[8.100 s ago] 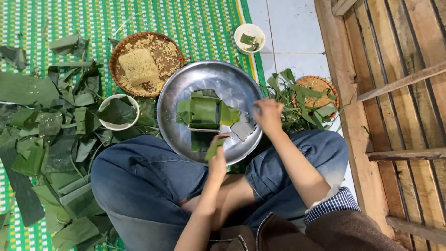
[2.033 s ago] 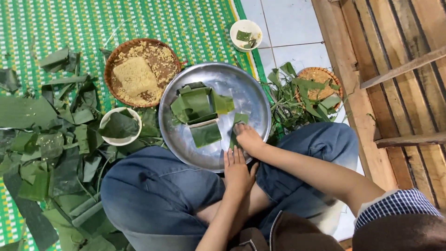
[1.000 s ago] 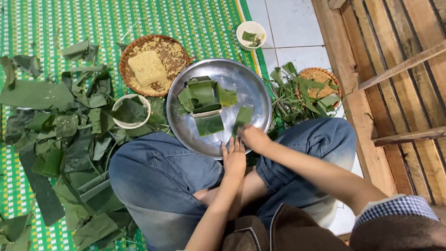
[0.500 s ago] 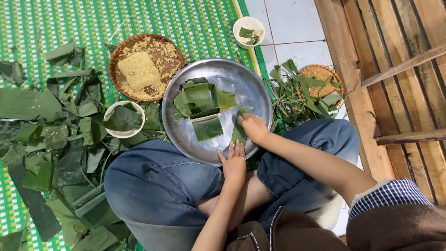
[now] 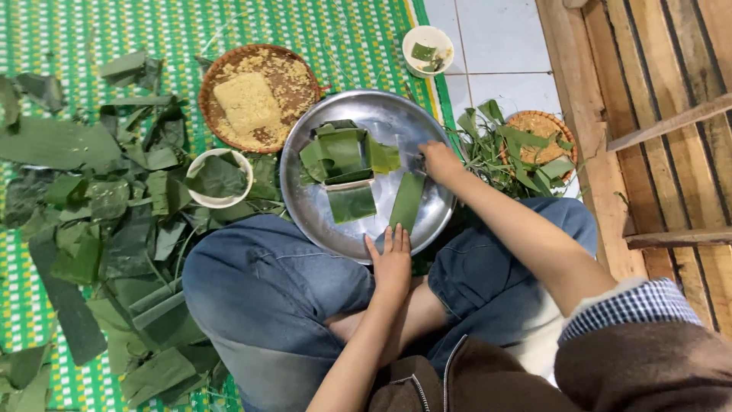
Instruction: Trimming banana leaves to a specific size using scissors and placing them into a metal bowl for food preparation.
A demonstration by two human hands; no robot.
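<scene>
A green woven mat [image 5: 114,23] covered the floor on the left, littered with torn banana-leaf scraps [image 5: 99,229]. To the right stood a wooden slatted frame [image 5: 656,114] on pale tiles. The person sat cross-legged in blue jeans [image 5: 267,297], and a round metal tray [image 5: 305,206] rested against the knees.

On the tray lay a folded leaf parcel [image 5: 339,152], a small square leaf piece [image 5: 351,204] below it, and a long narrow leaf strip [image 5: 407,201] running from near the tray's middle down toward its near rim. The right hand [image 5: 441,160] was over the tray's right part, its fingers curled together at the top end of the strip; whether they actually pinched the leaf could not be told. The left hand [image 5: 392,263] lay flat at the tray's near rim, fingers straight and slightly spread, their tips just beside the lower end of the strip, touching or nearly so.

Behind the tray sat a woven basket [image 5: 229,65] holding a yellow block of filling [image 5: 246,103]. A white bowl [image 5: 200,200] with a leaf in it stood left of the tray. A second, smaller basket [image 5: 543,126] under loose green strips lay to the right, and a small white cup [image 5: 427,38] with leaf bits stood on the tiles beyond.
</scene>
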